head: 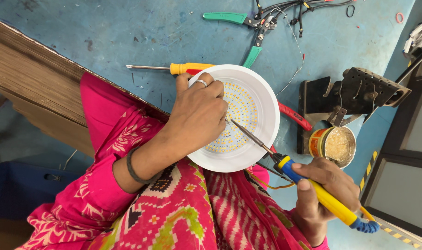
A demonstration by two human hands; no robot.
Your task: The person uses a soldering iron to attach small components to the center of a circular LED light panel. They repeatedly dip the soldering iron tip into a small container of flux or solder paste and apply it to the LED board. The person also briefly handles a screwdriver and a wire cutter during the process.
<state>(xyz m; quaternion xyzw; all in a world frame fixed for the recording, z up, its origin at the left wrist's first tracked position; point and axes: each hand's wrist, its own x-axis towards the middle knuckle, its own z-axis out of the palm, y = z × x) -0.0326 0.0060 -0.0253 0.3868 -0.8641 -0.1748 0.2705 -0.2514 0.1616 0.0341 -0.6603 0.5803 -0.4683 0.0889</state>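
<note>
A round white lamp housing [262, 99] with a disc of many small yellow light chips [241, 115] lies at the table's near edge. My left hand [199, 113], with a ring on one finger, rests on the housing's left side and holds it. My right hand [324, 194] grips a soldering iron [312, 185] with a yellow and blue handle. The iron's thin metal tip [231, 121] reaches the chip disc right beside my left fingers.
A small open tin of pale soldering paste [338, 146] stands right of the housing, by a black metal bracket [354, 95]. A yellow-handled screwdriver [174, 68], green-handled pliers [248, 28], red-handled pliers [294, 115] and black wires [299, 9] lie on the blue table [127, 32]. Cardboard sheets [30, 83] sit left.
</note>
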